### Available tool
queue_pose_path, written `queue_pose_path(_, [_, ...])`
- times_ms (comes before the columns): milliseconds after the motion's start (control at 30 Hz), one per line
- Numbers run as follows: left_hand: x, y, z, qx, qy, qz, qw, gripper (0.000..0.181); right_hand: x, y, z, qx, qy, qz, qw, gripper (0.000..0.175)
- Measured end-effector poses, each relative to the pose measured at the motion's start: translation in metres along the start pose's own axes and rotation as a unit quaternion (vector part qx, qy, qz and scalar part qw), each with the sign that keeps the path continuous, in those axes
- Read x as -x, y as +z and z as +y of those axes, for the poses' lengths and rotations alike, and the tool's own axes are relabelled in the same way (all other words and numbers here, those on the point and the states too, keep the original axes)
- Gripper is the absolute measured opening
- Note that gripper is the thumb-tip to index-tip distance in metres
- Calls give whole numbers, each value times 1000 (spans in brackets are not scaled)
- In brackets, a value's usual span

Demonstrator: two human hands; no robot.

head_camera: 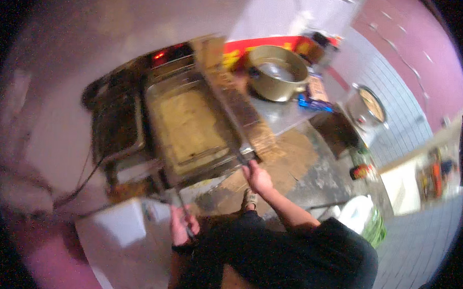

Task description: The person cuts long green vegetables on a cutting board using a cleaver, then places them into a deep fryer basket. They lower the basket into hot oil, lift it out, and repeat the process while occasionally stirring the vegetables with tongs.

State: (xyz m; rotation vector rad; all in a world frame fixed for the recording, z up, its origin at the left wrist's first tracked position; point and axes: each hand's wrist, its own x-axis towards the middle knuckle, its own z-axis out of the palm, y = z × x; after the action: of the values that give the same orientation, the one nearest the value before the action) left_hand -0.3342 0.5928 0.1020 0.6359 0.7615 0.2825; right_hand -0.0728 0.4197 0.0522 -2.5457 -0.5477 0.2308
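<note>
A rectangular metal fryer tank [232, 135] lies before me, with a pale yellow, liquid-looking filling [190, 124]. At its near right corner my right hand [258, 178] grips a dark handle [239, 155] that reaches over the rim; its far end is hard to make out. My left hand [182, 223], low in front of my body, holds a thin long-handled utensil [180, 198]. That utensil points up towards the tank's near left edge, and blur hides its tip. Left of the tank sits a dark covered section [115, 129] of the same appliance.
Red lights [159, 55] glow at the fryer's back. A wooden board [244, 110] runs along its right side. Beyond stand a large pot [275, 85], blue packets [317, 103] and a second pot [368, 107]. White box-like object [125, 223] lies at left; bottle [362, 164] and bags [357, 212] at right.
</note>
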Motion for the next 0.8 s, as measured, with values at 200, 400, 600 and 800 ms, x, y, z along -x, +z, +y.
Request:
queue_pose_path(200, [-10,-9,-11,1,-3,-44,999,60,-2,7,15,-14,-47,33,998,36])
queue_pose_path(400, [-9,7,-11,-57,18,39,997,64,-8,12,23,-96,-63,0,993,38])
queue_pose_path(600, [-5,1,-8,-15,40,39,998,64,-28,16,41,-66,-105,-15,992,42])
queue_pose_path(800, [-13,-19,-21,1,36,39,999,54,-41,27,74,-63,-79,-40,994,45])
